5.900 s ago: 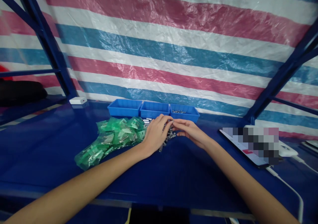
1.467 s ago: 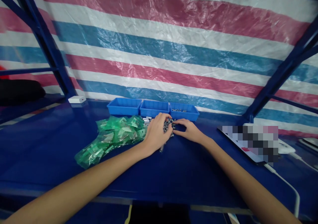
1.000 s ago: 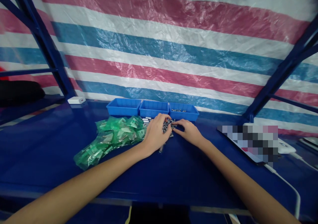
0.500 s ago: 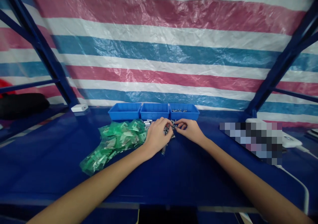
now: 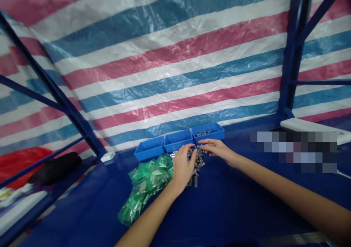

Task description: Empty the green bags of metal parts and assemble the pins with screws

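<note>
A pile of small dark metal parts (image 5: pixel 199 160) lies on the blue table between my hands. My left hand (image 5: pixel 183 166) curves around the left side of the pile, thumb and fingers apart. At the upper right edge of the pile is my right hand (image 5: pixel 218 149), its fingers stretched towards the parts; nothing shows in its grasp. Short dark cylinders (image 5: pixel 195 180) lie at the near end of the pile. Silver cylinders (image 5: pixel 172 155) show partly behind my left hand. Green plastic packets (image 5: pixel 149 179) are heaped left of that hand.
Behind the pile stand a left blue bin (image 5: pixel 148 154), a middle blue bin (image 5: pixel 177 144) and a right blue bin (image 5: pixel 212 135) with small metal pieces. A white box (image 5: pixel 108 156) sits farther left, a blurred-out device (image 5: pixel 298 150) at right. Blue frame posts (image 5: pixel 291 57) flank the table.
The view has tilted and shifted. My left hand's thumb and fingers have spread, baring more of the pile. My right hand's fingers have straightened and drawn slightly away from the left hand.
</note>
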`<action>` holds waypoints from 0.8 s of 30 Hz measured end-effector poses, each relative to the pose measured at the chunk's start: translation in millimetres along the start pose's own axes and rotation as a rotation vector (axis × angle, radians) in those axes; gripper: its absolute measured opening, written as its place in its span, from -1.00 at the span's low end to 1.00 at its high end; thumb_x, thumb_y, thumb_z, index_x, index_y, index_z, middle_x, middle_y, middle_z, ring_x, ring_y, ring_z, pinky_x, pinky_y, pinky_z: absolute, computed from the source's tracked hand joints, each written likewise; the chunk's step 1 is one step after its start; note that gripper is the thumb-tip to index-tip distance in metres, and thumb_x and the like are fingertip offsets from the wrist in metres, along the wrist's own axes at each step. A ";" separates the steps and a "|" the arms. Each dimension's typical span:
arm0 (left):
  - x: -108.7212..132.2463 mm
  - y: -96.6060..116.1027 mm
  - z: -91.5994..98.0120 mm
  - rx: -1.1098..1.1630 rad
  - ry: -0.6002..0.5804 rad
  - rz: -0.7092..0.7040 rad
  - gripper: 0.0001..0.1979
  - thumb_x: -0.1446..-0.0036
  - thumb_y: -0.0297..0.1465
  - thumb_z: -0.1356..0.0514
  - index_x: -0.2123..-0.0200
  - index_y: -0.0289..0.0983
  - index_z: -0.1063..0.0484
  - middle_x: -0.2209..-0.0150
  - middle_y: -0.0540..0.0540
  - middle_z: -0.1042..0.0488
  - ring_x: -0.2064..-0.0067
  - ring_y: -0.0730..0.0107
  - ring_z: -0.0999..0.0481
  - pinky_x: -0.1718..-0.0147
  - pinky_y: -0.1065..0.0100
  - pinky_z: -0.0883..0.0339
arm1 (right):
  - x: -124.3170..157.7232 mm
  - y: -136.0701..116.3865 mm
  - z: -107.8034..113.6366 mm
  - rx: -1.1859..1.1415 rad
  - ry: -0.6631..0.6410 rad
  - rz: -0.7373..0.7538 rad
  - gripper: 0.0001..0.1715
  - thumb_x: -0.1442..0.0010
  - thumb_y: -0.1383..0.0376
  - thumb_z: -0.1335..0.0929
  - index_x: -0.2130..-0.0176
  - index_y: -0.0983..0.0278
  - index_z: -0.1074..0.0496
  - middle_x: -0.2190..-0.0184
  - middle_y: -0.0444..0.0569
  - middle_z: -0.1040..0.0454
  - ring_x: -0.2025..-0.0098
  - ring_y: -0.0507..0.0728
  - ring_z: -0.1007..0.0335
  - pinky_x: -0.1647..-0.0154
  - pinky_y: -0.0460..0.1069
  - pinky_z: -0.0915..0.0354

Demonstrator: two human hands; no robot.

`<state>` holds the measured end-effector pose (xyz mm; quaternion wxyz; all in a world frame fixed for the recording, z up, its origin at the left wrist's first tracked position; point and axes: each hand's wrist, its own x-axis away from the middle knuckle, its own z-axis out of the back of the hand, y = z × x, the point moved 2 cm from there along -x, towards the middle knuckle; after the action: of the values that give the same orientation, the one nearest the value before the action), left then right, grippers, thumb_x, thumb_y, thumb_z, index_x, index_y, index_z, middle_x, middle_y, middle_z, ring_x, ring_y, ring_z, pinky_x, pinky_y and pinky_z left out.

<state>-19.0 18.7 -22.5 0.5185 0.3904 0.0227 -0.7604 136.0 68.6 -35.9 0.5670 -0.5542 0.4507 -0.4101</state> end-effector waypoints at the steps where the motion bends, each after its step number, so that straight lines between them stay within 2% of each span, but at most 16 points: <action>1: -0.4 -0.2 0.3 0.022 0.012 0.012 -0.77 -0.21 -0.29 0.01 0.12 -0.20 -0.31 0.31 -0.03 -0.40 0.26 0.37 -0.40 0.22 0.30 -0.27 | 1.4 0.5 -1.9 -0.028 -0.023 -0.016 -0.62 0.06 0.21 -0.43 0.17 0.23 -0.49 0.45 -0.08 -0.50 0.45 -0.02 -0.35 0.56 -0.17 -0.19; 4: -0.7 1.4 1.2 0.073 0.034 0.047 -0.77 -0.22 -0.28 0.03 0.13 -0.20 -0.31 0.28 -0.05 -0.40 0.26 0.38 -0.40 0.22 0.30 -0.28 | 4.3 4.3 -7.8 -0.088 -0.103 -0.046 -0.60 0.05 0.19 -0.43 0.16 0.20 -0.48 0.39 -0.07 -0.51 0.44 -0.03 -0.36 0.55 -0.18 -0.17; 9: -0.1 6.1 1.0 0.112 0.030 0.041 -0.77 -0.23 -0.30 0.05 0.26 -0.23 -0.36 0.30 -0.05 -0.39 0.26 0.39 -0.38 0.26 0.34 -0.24 | 9.3 6.0 -13.9 -0.183 -0.184 -0.060 -0.59 0.05 0.19 -0.43 0.14 0.21 -0.48 0.42 -0.07 -0.49 0.43 -0.02 -0.34 0.54 -0.17 -0.15; 18: -0.8 1.9 -5.2 0.197 0.030 0.086 -0.80 -0.22 -0.31 0.01 0.28 -0.24 -0.37 0.33 -0.02 -0.37 0.30 0.44 -0.35 0.30 0.41 -0.19 | 3.5 7.8 -11.4 -0.207 -0.150 -0.057 -0.58 0.05 0.17 -0.44 0.15 0.22 -0.48 0.54 -0.16 -0.39 0.51 -0.08 -0.20 0.56 -0.18 -0.07; 24: -0.1 0.2 -6.6 0.180 -0.012 0.093 -0.79 -0.21 -0.30 0.01 0.30 -0.24 -0.37 0.34 -0.02 -0.35 0.32 0.45 -0.35 0.32 0.41 -0.19 | 3.2 8.1 -11.2 -0.158 -0.101 0.002 -0.59 0.06 0.18 -0.44 0.17 0.26 -0.47 0.52 -0.15 -0.39 0.49 -0.07 -0.21 0.55 -0.18 -0.09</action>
<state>-15.2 21.6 -26.9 0.5164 0.4312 -0.0669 -0.7368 125.7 63.0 -43.9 0.5440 -0.6169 0.4528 -0.3443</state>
